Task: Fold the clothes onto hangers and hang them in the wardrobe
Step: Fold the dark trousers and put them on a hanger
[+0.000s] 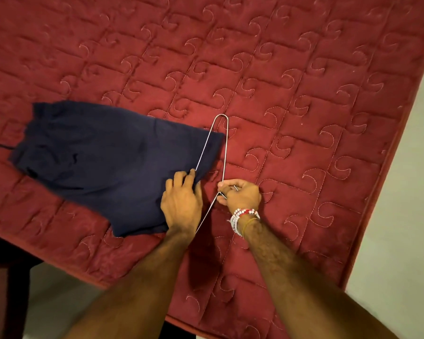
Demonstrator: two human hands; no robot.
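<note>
**Observer:** Entry, left to right. What is on the bed?

**Me:** Left of centre lies the navy garment point(103, 162), folded flat. It is soft, matte woven cloth, lightly creased, and a thin cord trails from its far left edge. It rests on the red bed point(304, 94), whose plush quilted cover is stitched in squares with curled motifs.

**Observer:** Your hands?

**Me:** My left hand point(181, 199) sits on the garment's right edge with bent fingers. Its fingertips meet the point where the wire runs under them. I cannot tell whether it pinches the cloth or only presses it. My right hand point(240, 194), with beaded bands point(242, 218) at the wrist, is clenched around the neck of the hanger point(204, 148).

**Observer:** Describe the hanger.

**Me:** It is thin, bright metal wire, rigid and smooth, bent into a narrow triangle. One rounded corner points to the upper middle of the frame. Its long bar crosses the garment's right corner.

**Observer:** Which step is this?

**Me:** My judgement is that I am fitting the garment to the hanger, and nothing has been hung yet. No wardrobe is in view.

**Observer:** What does the next move need?

**Me:** Probably keeping the neck steady while I draw cloth over the bar evenly. Smooth wire lets fabric slip, so the two sides should balance.
</note>
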